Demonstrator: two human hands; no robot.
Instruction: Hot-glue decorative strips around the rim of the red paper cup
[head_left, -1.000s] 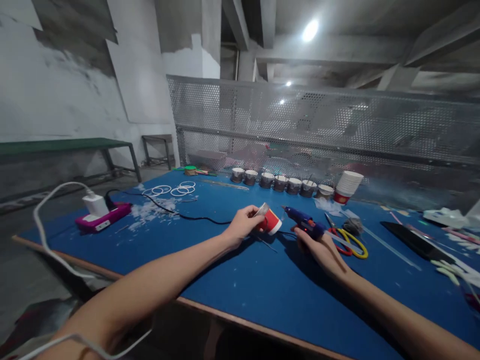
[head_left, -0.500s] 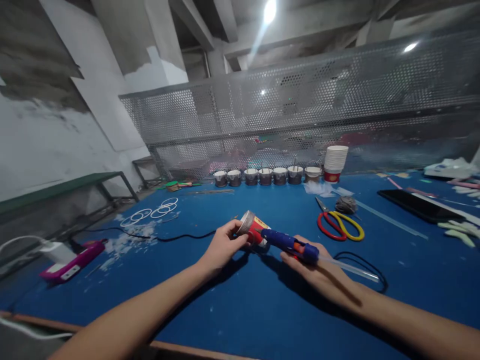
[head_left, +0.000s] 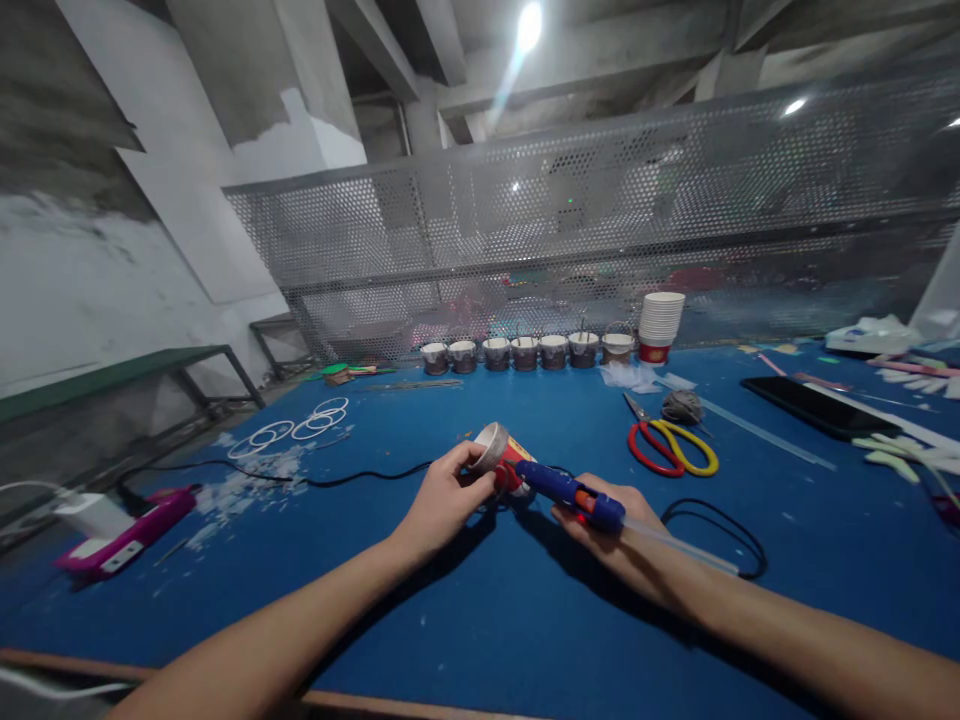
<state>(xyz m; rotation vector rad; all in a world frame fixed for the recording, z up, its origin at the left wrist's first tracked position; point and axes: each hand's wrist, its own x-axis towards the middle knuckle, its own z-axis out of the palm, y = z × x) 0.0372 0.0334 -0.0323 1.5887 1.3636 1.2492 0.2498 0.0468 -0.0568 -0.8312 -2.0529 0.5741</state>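
Note:
Tilted on its side in my left hand (head_left: 450, 492) is a red paper cup (head_left: 493, 446) with grey yarn wound around its rim end. My fingers and thumb grip it near that end, its white mouth facing up and left. My right hand (head_left: 611, 520) is closed around a blue hot glue gun (head_left: 570, 492), and a clear glue stick (head_left: 682, 547) sticks out of its back. The gun's nozzle is at the cup's red side; whether it touches cannot be made out. A small red light glows on the gun by my fingers.
Scissors (head_left: 667, 447) with red and yellow handles lie right of centre beside a grey yarn ball (head_left: 682, 407). Wrapped cups (head_left: 525, 353) line the back near a paper cup stack (head_left: 661, 328). A black phone (head_left: 817, 407), white rings (head_left: 319, 420) and a magenta power strip (head_left: 127, 535) lie around.
The view has shifted slightly, so the table items sit a little further left. Both hands keep their grips, and the glue gun's nozzle stays at the cup.

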